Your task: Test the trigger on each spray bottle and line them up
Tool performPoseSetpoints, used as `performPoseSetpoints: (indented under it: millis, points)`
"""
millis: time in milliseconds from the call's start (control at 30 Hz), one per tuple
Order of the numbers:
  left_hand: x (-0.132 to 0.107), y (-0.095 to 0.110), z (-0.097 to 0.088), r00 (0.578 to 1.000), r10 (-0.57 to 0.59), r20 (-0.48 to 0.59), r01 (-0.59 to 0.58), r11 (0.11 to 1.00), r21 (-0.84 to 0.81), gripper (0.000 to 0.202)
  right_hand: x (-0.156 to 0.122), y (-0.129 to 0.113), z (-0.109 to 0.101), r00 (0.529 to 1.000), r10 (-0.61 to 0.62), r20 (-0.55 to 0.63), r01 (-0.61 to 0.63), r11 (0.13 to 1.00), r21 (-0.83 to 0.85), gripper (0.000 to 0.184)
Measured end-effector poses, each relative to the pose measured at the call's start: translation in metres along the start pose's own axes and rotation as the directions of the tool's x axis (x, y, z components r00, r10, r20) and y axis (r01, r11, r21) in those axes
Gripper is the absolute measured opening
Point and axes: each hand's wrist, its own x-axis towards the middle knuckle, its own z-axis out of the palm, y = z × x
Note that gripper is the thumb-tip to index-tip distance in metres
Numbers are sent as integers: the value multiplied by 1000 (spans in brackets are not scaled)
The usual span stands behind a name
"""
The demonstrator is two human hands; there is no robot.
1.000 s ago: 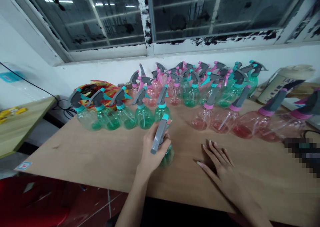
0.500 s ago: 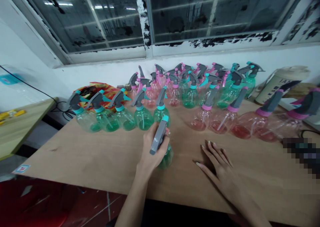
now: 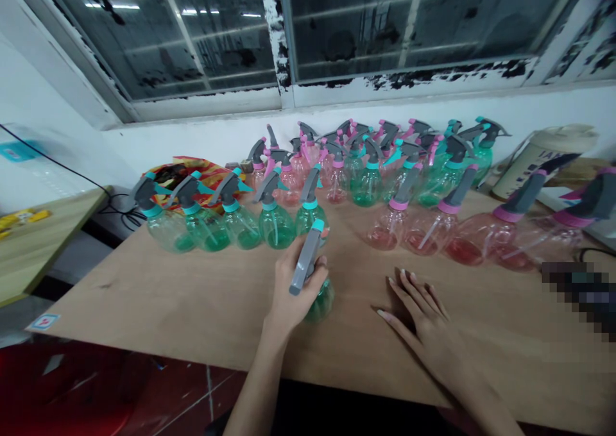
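My left hand point(image 3: 296, 288) is wrapped round the neck of a green spray bottle point(image 3: 321, 302), just under its grey trigger head with a teal nozzle. The bottle is near the front middle of the table, its lower part partly behind my fingers. My right hand point(image 3: 426, 317) lies on the wooden table point(image 3: 183, 301) with fingers spread, holding nothing. Behind my left hand, several green spray bottles point(image 3: 275, 226) with teal collars form a row to the left. A row of pink spray bottles point(image 3: 385, 231) with pink collars runs to the right, beyond my right hand.
Against the wall stands a crowd of mixed pink and green spray bottles point(image 3: 364, 183). A red and yellow bag point(image 3: 206, 173) lies at the back left, and a beige cylindrical bag point(image 3: 534, 160) at the back right. A red stool point(image 3: 62, 385) is below the table's left edge.
Almost nothing differs. The fingers of my left hand have shifted slightly round the spray bottle's neck; my right hand stays in place.
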Motion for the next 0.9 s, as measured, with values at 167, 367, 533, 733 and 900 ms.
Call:
performPoseSetpoints:
  millis: [167, 367, 533, 733, 900]
  points:
    - [-1, -1, 0, 1000, -12, -17, 12, 999, 36, 29, 0, 1, 0, 1000, 4, 14, -4, 1000, 15, 70]
    - [0, 6, 0, 1000, -4, -16, 4, 1000, 13, 22, -1, 1, 2, 1000, -4, -17, 5, 1000, 4, 69]
    - [3, 10, -1, 1000, -1, 0, 1, 1000, 28, 18, -1, 2, 2, 1000, 0, -5, 0, 1000, 1, 69]
    - [4, 12, -2, 1000, 14, -9, -14, 1000, 6, 16, 0, 1, -1, 1000, -7, 4, 7, 1000, 14, 68]
    - [4, 11, -2, 999, 40, -16, -39, 999, 38, 16, 0, 1, -1, 1000, 3, 13, -3, 1000, 7, 69]
